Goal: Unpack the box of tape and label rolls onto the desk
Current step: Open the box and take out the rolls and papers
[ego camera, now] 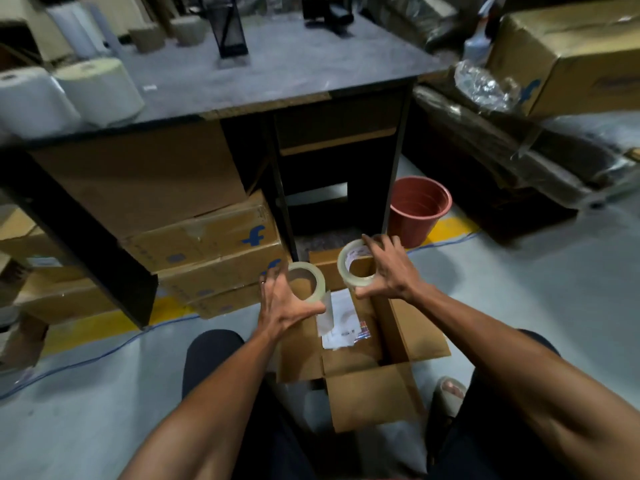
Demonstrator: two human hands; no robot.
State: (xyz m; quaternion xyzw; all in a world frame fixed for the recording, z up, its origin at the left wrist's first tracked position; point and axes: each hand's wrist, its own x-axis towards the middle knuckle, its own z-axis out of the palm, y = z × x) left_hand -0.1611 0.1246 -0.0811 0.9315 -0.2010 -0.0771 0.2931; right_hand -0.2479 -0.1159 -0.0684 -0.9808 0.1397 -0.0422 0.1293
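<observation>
An open cardboard box (408, 327) sits on the floor between my knees, flaps spread, with white papers (343, 323) inside. My left hand (280, 303) grips a clear tape roll (320, 280) by its rim, held above the box's left side. My right hand (388, 271) holds a second clear tape roll (346, 266) above the box's far edge. The dark desk top (277, 71) lies ahead and higher up, with two large white label rolls (100, 88) at its left front corner and brown tape rolls (149, 38) farther back.
A black mesh holder (232, 27) stands mid-desk. Stacked cardboard cartons (207, 244) fill the space under the desk's left side. A red bucket (419, 209) stands on the floor right of the desk. More cartons and plastic-wrapped goods (519, 161) line the right.
</observation>
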